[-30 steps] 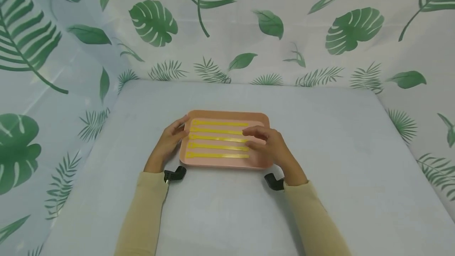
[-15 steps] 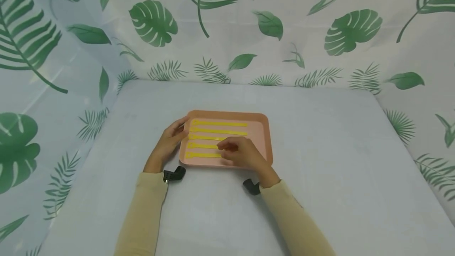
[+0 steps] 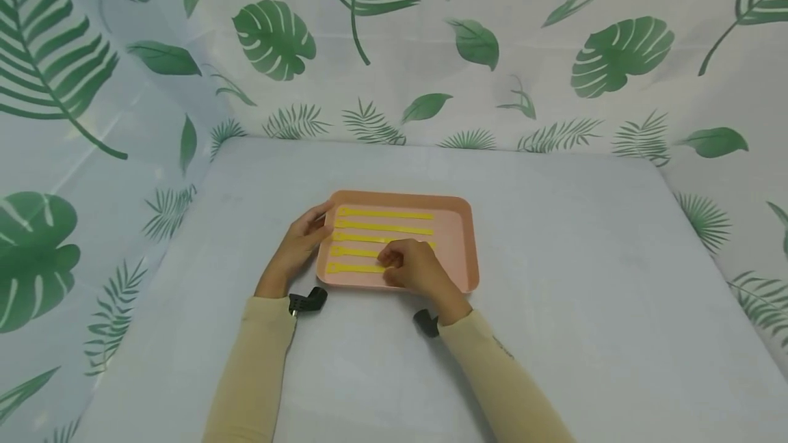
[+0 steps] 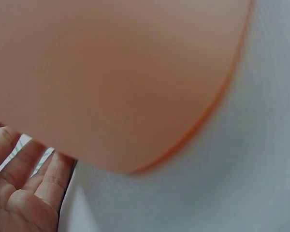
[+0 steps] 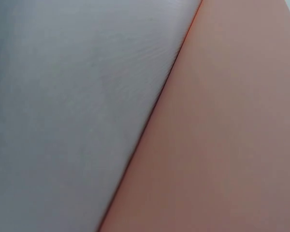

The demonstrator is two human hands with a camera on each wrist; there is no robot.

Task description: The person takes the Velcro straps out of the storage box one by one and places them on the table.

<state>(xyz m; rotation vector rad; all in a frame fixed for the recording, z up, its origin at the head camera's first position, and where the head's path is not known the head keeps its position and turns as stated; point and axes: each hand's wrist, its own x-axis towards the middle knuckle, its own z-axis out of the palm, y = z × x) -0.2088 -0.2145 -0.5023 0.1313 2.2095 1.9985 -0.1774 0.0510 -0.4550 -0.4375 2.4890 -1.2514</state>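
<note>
A shallow pink tray point(image 3: 455, 243) with rounded corners lies on the table. Inside it, several flat yellow strips point(image 3: 386, 214) run side by side, each with a wider head at its left end. My left hand point(image 3: 299, 243) holds the tray's left edge, thumb over the rim and fingers along the outside; those fingers point(image 4: 50, 181) show beside the tray's edge in the left wrist view. Bent fingers of my right hand point(image 3: 418, 269) are over the nearer strips, covering their right parts. I cannot tell whether it pinches one. The right wrist view shows only tray and tablecloth.
A white cloth covers the table point(image 3: 566, 279) around the tray. Behind and at the sides hangs a white curtain point(image 3: 394, 39) printed with green leaves. Black wrist cameras point(image 3: 308, 301) stick out from both sleeves.
My right hand has moved left and nearer from the tray's right part to above the nearer strips, its fingers curling more. The left hand stays at the tray's edge.
</note>
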